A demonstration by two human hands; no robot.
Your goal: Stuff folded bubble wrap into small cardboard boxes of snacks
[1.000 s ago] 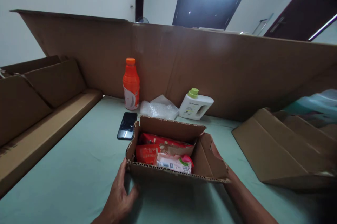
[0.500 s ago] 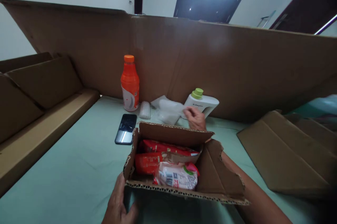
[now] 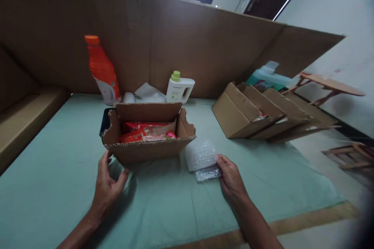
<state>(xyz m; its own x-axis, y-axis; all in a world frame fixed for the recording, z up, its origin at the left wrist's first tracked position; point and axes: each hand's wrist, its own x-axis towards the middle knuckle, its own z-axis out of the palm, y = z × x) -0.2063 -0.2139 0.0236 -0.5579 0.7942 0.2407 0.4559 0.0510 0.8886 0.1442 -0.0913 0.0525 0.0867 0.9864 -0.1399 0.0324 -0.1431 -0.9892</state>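
Observation:
An open cardboard box stands on the green cloth in front of me, with red packets and a partly hidden white-and-pink packet inside. My left hand is at the box's near left corner, thumb and fingers apart, holding nothing; whether a fingertip touches the cardboard I cannot tell. To the right of the box, my right hand pinches a folded piece of bubble wrap by its right edge, just over the cloth.
Behind the box stand an orange bottle, more wrap and a white green-capped jug. A dark phone is half hidden by the box. Several cardboard boxes and a teal jug sit at right. Tall cardboard walls the back.
My right hand has come back from behind the box to its right front, bringing bubble wrap with it. My left hand remains by the box's left corner. The view has swung right.

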